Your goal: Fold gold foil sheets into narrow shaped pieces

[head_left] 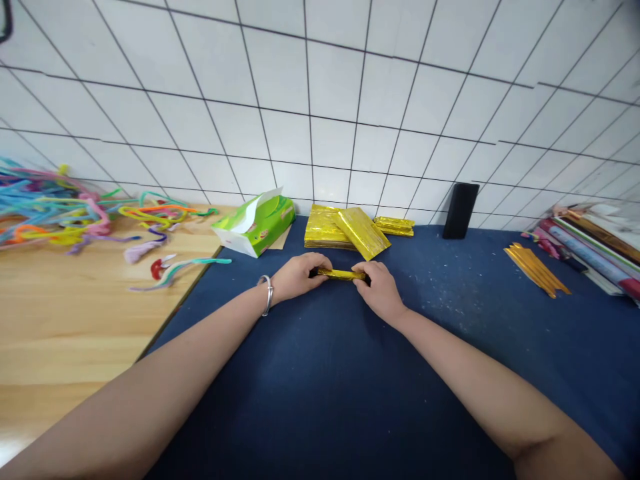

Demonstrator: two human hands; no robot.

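Between my two hands is a narrow, shiny strip of folded gold foil paper (343, 274), lying crosswise just above or on the dark blue table surface. My left hand (299, 275) pinches its left end, a silver bangle on the wrist. At the strip's right end, the fingers of my right hand (379, 287) are closed on it. Right behind the hands lies a stack of gold foil sheets (324, 228), with one loose gold sheet (364, 232) resting askew on it. Several folded gold strips (395, 225) lie to the stack's right.
A green tissue pack (260, 223) stands behind my left hand. Colourful pipe cleaners (65, 207) cover the wooden table (75, 320) at left. A black phone-like slab (461, 211) leans on the tiled wall. Flat orange-gold strips (537, 268) and piled books (595, 250) lie right.
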